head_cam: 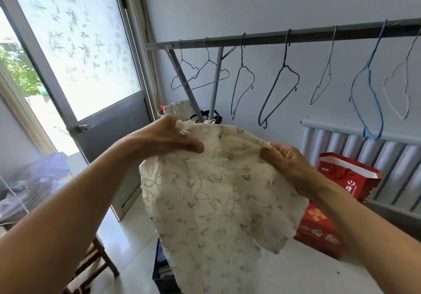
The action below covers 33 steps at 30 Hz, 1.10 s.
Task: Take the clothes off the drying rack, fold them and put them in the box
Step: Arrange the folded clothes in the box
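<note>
- L hand [168,137] & R hand [284,159] apart, each pinching top edge of cream garment [211,198], held up mid-air, hanging over dark box [163,273] on floor.
- Drying rack bar [273,36] behind, w/ bare wire hangers [280,88] only.
- White tile floor [284,271]; grey wall; radiator [373,157] at right, red bags [348,177] in front of it.
- Frosted-glass door [75,50] at left.
</note>
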### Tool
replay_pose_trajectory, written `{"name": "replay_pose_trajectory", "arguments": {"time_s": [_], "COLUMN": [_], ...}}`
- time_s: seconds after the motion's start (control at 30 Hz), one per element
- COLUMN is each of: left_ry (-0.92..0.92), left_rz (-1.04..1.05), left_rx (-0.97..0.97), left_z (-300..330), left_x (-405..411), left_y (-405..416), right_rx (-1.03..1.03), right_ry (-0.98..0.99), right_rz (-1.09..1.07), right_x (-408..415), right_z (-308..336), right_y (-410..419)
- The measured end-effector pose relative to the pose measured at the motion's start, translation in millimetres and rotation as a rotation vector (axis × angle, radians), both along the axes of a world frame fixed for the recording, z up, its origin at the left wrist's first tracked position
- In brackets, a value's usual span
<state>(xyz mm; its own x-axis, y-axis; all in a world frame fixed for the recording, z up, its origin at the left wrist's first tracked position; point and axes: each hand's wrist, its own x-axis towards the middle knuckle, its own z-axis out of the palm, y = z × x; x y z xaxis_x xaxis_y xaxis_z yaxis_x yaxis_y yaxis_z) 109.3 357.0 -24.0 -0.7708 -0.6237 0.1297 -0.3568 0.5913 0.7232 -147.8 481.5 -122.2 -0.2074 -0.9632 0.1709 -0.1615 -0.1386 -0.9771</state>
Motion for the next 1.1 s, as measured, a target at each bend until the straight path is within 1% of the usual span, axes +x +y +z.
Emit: {"name": "replay_pose_trajectory", "arguments": {"time_s": [0.13, 0.2, 0.3, 0.37, 0.43, 0.47, 0.6, 0.7, 0.73, 0.8, 0.83, 0.87, 0.93, 0.97, 1.03, 1.07, 1.1], "left_ry": [0.196, 0.239, 0.232, 0.197, 0.171, 0.182, 0.218, 0.186, 0.177, 0.135, 0.106, 0.082, 0.051, 0.071, 0.21, 0.327, 0.456], "left_rz": [-0.117, -0.237, -0.39, -0.443, -0.436, -0.395, -0.324, -0.271, -0.224, -0.152, -0.137, -0.119, -0.085, -0.053, 0.019, 0.049, 0.073], "left_rx": [0.04, 0.028, 0.02, 0.019, -0.018, -0.037, -0.019, 0.008, 0.023, 0.04, 0.018, 0.011, 0.021, 0.021, 0.074, 0.162, 0.363], "left_z": [18, 28, 45, 53, 56, 56, 46, 37, 33, 23, 19, 15, 10, 10, 8, 3, -6], "left_x": [19, 19, 18, 16, 16, 16, 27, 36, 40, 45, 47, 49, 47, 47, 51, 56, 62], "left_y": [-2, 1, 5, 7, 4, -1, -13, -17, -20, -29, -32, -35, -38, -37, -36, -41, -45], "right_rx": [-0.03, -0.028, 0.011, 0.054, 0.139, 0.157, 0.201, 0.267, 0.228, 0.154, 0.18, 0.196, 0.167, 0.138, 0.039, -0.002, -0.031], "right_ry": [0.025, 0.038, 0.089, 0.113, 0.126, 0.14, 0.035, -0.032, -0.079, -0.221, -0.284, -0.256, -0.064, -0.007, -0.039, -0.077, -0.112], "right_rz": [-0.044, -0.056, 0.003, 0.088, 0.133, 0.143, 0.252, 0.274, 0.266, 0.346, 0.426, 0.481, 0.5, 0.463, 0.334, 0.294, 0.273], "right_x": [24, 37, 64, 82, 100, 112, 145, 146, 146, 138, 133, 133, 139, 143, 147, 146, 145], "right_z": [19, 27, 39, 41, 44, 47, 45, 24, 21, 16, 16, 17, 16, 15, 16, 17, 21], "right_y": [-24, -38, -55, -65, -72, -76, -75, -83, -84, -89, -88, -86, -80, -80, -81, -83, -84]}}
